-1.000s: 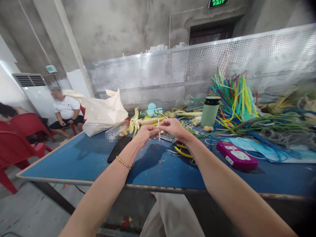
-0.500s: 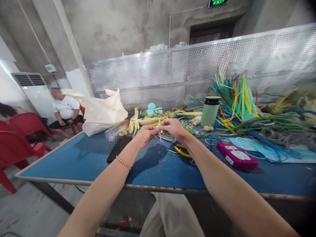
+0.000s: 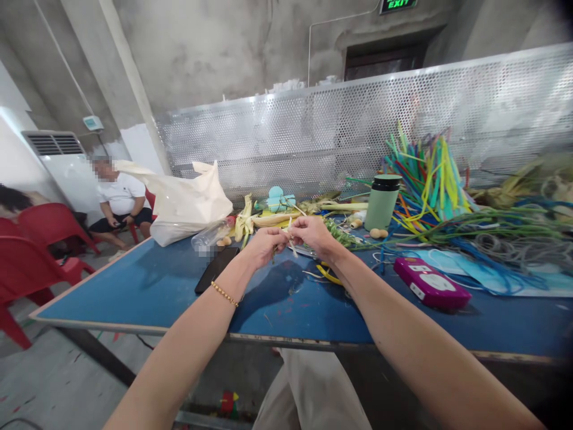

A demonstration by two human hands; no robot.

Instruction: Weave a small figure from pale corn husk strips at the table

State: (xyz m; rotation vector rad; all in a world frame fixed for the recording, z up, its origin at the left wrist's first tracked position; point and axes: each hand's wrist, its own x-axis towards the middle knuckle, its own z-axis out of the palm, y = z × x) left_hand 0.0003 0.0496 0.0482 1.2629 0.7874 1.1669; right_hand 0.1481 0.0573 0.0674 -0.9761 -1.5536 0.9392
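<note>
My left hand [image 3: 268, 245] and my right hand [image 3: 314, 232] meet above the middle of the table, fingertips almost touching. Both are closed in a pinch on a thin, pale strip [image 3: 292, 246], which looks like dried plant fibre or husk. Its upper end shows between the fingers and its lower end hangs below them. Which fingers grip which part is too small to make out. Just behind lie pale yellow corn husks [image 3: 244, 222]. A tool with yellow handles [image 3: 329, 273] lies partly hidden by my right forearm, and a black phone [image 3: 216, 270] lies left of my left wrist.
A white plastic bag [image 3: 190, 206] stands at the back left of the blue table [image 3: 147, 292]. To the right are a green jar [image 3: 382, 203], colourful strips [image 3: 441, 179], a purple box [image 3: 430, 283] and tangled cords. A person [image 3: 123, 197] sits beyond the table near red chairs [image 3: 56, 227].
The strip's lower end has shifted slightly to the right, and my right hand's fingers have moved a little. Both hands stay in nearly the same place.
</note>
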